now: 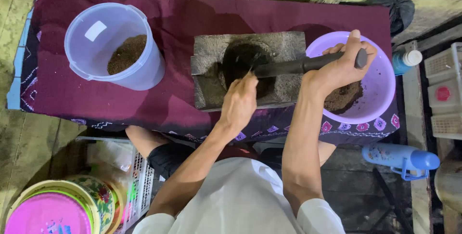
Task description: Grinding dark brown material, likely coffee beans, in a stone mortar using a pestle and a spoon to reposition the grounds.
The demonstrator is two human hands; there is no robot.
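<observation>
A grey stone mortar block (pixel 284 46) sits on a maroon cloth (pixel 183 17), with dark ground powder in its round hollow (pixel 240 60). My right hand (pixel 339 68) grips the upper end of a long dark pestle (pixel 298 64), which lies slanted with its lower end in the hollow. My left hand (pixel 239 101) reaches into the hollow, fingers pinched together over the powder; a thin tool may be in them, but I cannot tell. A purple bowl (pixel 385 84) holding brown powder stands to the right, under my right hand.
A clear plastic bucket (pixel 103 27) with brown powder stands at the left on the cloth. A blue bottle (pixel 402 158) lies at lower right, white crates (pixel 445 89) at far right, colourful lidded tins (pixel 57 205) at lower left, a dark bag (pixel 397 7) beyond.
</observation>
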